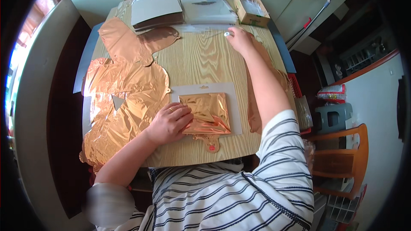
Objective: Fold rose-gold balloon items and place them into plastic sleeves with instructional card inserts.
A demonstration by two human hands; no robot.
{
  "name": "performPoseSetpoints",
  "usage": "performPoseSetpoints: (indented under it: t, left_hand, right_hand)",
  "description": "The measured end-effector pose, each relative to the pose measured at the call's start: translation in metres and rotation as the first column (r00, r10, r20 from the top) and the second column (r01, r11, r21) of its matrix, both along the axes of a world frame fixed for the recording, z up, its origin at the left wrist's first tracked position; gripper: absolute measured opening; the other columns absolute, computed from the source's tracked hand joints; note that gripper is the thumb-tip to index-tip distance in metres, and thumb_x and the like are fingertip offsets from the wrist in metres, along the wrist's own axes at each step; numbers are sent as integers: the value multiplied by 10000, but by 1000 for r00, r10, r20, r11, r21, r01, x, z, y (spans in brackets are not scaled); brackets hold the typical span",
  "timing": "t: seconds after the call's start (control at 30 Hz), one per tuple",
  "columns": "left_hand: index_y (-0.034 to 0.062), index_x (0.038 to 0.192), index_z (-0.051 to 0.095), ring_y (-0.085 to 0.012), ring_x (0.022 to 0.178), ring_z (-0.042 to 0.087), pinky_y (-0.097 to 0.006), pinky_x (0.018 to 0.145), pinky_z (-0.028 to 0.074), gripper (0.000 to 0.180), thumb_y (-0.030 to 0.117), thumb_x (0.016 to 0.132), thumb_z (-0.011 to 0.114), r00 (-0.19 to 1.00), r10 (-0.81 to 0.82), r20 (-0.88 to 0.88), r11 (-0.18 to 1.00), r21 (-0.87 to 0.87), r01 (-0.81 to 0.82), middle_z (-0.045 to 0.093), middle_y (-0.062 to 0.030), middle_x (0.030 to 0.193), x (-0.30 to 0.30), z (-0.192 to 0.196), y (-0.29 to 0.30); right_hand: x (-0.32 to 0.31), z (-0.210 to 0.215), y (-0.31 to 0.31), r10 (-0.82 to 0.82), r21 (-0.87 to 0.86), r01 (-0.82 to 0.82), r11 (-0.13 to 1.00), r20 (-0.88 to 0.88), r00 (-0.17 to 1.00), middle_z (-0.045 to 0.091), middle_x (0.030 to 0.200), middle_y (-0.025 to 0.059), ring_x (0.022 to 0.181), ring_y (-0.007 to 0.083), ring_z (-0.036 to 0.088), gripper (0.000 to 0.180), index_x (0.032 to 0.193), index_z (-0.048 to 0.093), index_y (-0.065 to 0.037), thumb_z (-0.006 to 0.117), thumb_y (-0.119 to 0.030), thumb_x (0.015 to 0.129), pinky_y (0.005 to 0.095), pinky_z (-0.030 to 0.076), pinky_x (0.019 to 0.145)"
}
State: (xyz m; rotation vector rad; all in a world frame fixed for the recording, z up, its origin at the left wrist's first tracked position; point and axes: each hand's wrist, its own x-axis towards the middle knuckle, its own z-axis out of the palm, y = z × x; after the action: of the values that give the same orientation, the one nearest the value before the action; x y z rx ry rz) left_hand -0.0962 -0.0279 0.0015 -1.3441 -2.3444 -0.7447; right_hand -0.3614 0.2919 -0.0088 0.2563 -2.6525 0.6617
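My left hand (169, 122) lies flat on a folded shiny gold balloon (205, 112), pressing its left edge, not gripping it. The balloon sits on a white card (233, 102) on the wooden table (201, 60), close to me. My right hand (239, 37) reaches far across and pinches a clear plastic bag (201, 28). A big pile of gold balloons (122, 98) lies on my left.
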Motion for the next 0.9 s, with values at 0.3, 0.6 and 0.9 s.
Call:
performPoseSetpoints:
  t: [0.3, 0.6, 0.9]
  left_hand:
    - [30, 1076, 702, -301, 1028, 699, -470, 995, 534, 350, 138, 747, 760, 998, -6, 68, 1000, -19, 7, 706, -120, 1094, -7, 0, -6]
    - [52, 1065, 712, -312, 998, 707, -433, 942, 556, 353, 131, 727, 776, 995, -19, 94, 1000, 17, 18, 738, -112, 1067, -19, -6, -11]
    - [57, 1051, 758, -336, 853, 721, -407, 764, 591, 276, 77, 779, 717, 957, -5, 290, 999, 38, -6, 748, -133, 978, -27, 3, -10]
  right_hand:
    - [54, -16, 6, 107, 290, -113, 950, 37, 994, 688, 933, 157, 863, 333, 676, 127, 963, 753, -85, 663, -158, 912, 434, 546, 768]
    - [332, 81, 7, 585, -504, -367, 781, 388, 712, 676, 819, 69, 733, 162, 652, 58, 902, 733, -3, 758, -26, 855, 290, 516, 668]
    - [362, 28, -76, 324, -115, -313, 943, 91, 942, 587, 1306, 238, 1155, 390, 610, 508, 1377, 520, 27, 678, -79, 906, 439, 489, 1010]
